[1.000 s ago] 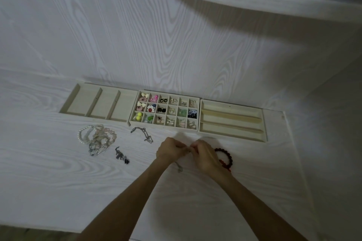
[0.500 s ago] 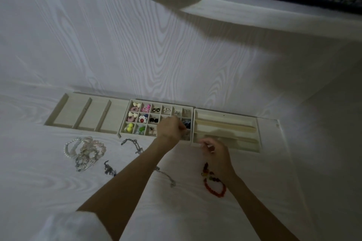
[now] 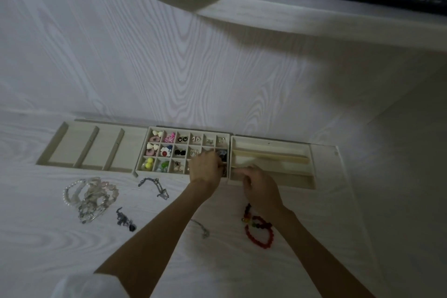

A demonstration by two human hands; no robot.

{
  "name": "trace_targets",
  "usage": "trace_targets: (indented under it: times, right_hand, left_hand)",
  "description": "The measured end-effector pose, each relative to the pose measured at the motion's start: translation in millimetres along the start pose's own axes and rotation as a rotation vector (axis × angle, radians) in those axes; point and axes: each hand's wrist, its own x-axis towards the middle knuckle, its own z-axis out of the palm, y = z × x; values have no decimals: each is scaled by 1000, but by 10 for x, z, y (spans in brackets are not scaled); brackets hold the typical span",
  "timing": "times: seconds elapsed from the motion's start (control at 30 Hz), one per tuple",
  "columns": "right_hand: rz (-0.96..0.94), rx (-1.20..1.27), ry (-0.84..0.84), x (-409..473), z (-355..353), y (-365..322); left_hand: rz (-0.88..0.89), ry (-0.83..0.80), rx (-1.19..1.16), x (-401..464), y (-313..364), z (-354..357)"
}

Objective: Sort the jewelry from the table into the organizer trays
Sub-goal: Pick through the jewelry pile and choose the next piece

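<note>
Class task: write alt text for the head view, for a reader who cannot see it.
Both hands, left and right, meet at the front edge of the grid tray and slotted tray. A red bead bracelet and pale bracelets lie on the table.

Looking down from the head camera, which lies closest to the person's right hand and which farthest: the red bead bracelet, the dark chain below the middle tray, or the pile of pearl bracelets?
From the right hand:
1. Red bead bracelet, just below the wrist.
2. Dark chain, left, past the left hand.
3. Pile of pearl bracelets, far left.
</note>
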Motion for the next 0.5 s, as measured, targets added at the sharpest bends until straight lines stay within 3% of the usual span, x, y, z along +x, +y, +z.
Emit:
trace_targets:
  times: [0.1, 0.2, 0.4, 0.5]
  right_hand:
    - [-152, -304, -75, 105, -23, -61]
    - [-262, -517, -46, 171, -45, -110]
    - [-303, -702, -267, 293, -121, -206]
    - [-334, -775, -305, 358, -149, -271]
  left_hand:
    - [-44, -42, -78, 4, -5, -25]
    - [-27, -98, -108, 9, -23, -70]
    - [47, -323, -182, 35, -119, -242]
    - [149, -335, -39, 10, -147, -381]
